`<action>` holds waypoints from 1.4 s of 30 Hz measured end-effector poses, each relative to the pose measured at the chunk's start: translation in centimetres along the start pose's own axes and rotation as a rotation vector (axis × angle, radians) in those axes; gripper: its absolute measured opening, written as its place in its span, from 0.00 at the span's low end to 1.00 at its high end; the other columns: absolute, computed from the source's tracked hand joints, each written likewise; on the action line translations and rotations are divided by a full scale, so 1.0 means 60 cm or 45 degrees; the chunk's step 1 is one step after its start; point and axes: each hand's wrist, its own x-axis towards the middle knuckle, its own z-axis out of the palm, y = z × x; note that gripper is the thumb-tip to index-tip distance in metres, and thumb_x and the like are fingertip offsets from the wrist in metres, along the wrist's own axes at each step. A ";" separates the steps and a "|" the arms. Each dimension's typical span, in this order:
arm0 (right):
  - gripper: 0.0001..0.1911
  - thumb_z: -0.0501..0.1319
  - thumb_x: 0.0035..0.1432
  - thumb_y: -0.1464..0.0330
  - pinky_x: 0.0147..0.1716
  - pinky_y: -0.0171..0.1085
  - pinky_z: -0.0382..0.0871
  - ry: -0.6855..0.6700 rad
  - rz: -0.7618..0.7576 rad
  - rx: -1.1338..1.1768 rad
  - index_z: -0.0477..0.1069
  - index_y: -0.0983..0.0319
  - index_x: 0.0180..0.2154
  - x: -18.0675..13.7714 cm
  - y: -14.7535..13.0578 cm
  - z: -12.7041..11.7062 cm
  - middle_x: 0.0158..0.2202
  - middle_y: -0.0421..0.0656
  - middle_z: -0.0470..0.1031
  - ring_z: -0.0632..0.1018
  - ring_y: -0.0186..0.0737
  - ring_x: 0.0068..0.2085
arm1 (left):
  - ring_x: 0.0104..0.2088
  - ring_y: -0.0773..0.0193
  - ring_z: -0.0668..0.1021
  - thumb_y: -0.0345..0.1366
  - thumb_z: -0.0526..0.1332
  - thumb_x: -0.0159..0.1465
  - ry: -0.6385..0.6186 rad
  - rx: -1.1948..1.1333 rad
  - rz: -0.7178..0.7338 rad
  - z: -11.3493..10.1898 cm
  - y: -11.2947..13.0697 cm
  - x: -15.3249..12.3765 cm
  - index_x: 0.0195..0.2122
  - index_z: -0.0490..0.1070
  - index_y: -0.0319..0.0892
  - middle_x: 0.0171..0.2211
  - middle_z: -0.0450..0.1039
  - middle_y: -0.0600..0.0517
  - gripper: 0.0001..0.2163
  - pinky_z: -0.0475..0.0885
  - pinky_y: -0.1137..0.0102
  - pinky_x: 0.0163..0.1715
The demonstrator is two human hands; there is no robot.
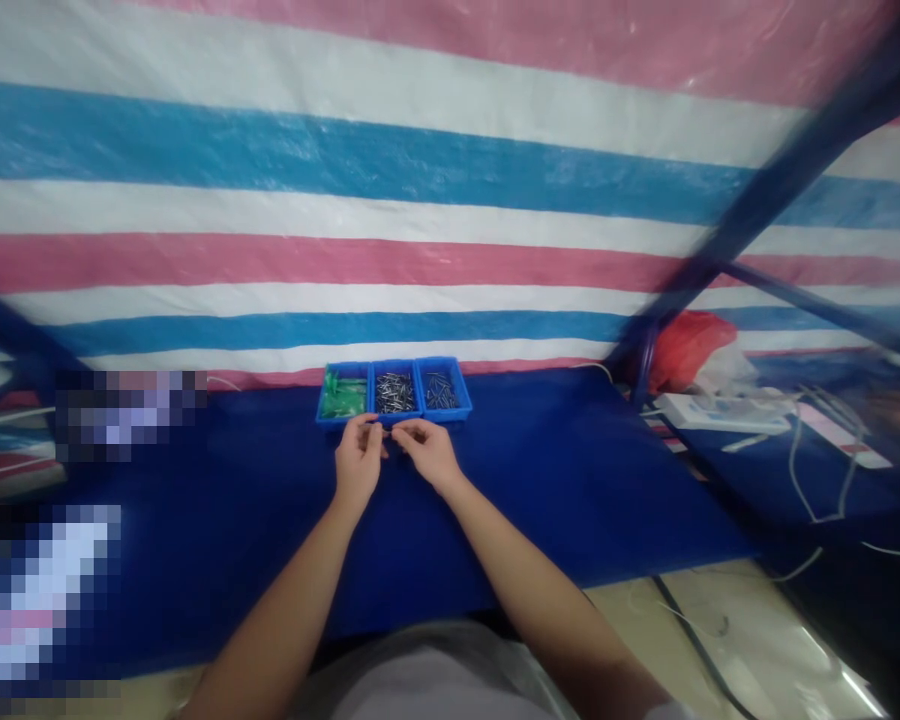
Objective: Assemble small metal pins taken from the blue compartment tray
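Observation:
My left hand and my right hand rest close together on the blue table cover, fingertips pinched towards each other just in front of the trays. Whatever they pinch is too small to make out. Right behind them stand three small blue trays side by side: the left tray holds green plastic pieces, the middle tray holds small metal screws or pins, the right tray holds darker metal parts.
A striped pink, white and blue tarp hangs behind the table. A dark blue metal frame slants at the right. A red bag, a white power strip and cables lie at the right.

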 end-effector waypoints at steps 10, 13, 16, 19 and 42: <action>0.15 0.68 0.53 0.57 0.36 0.40 0.74 -0.024 -0.005 0.038 0.80 0.62 0.36 0.003 0.003 -0.003 0.33 0.45 0.82 0.80 0.41 0.33 | 0.24 0.70 0.75 0.39 0.62 0.64 -0.059 -0.073 0.062 0.001 -0.003 0.002 0.47 0.69 0.43 0.30 0.72 0.56 0.12 0.72 0.73 0.28; 0.14 0.68 0.53 0.58 0.37 0.40 0.74 -0.047 -0.015 0.030 0.80 0.62 0.36 0.002 -0.001 -0.005 0.33 0.45 0.82 0.80 0.41 0.32 | 0.22 0.71 0.73 0.39 0.62 0.65 -0.088 -0.115 0.064 0.000 -0.002 0.003 0.47 0.69 0.44 0.27 0.67 0.58 0.11 0.70 0.73 0.25; 0.14 0.68 0.53 0.59 0.36 0.39 0.74 -0.060 -0.006 0.022 0.80 0.62 0.36 0.000 -0.005 -0.005 0.33 0.45 0.82 0.80 0.40 0.32 | 0.20 0.71 0.71 0.41 0.61 0.66 -0.092 -0.128 0.064 0.000 0.000 0.002 0.47 0.69 0.44 0.25 0.65 0.59 0.11 0.67 0.74 0.22; 0.14 0.68 0.53 0.58 0.36 0.39 0.74 -0.099 -0.002 0.010 0.80 0.61 0.36 -0.004 -0.009 -0.004 0.33 0.44 0.82 0.80 0.40 0.33 | 0.18 0.71 0.67 0.44 0.59 0.67 -0.102 -0.127 0.018 0.000 0.000 0.002 0.46 0.69 0.44 0.22 0.64 0.59 0.11 0.63 0.75 0.19; 0.13 0.67 0.54 0.59 0.41 0.42 0.76 -0.031 -0.049 -0.004 0.80 0.61 0.37 -0.002 -0.009 -0.005 0.36 0.46 0.83 0.82 0.44 0.37 | 0.21 0.71 0.73 0.38 0.63 0.63 -0.118 -0.178 0.055 0.005 0.002 0.000 0.46 0.68 0.44 0.27 0.69 0.58 0.11 0.70 0.74 0.24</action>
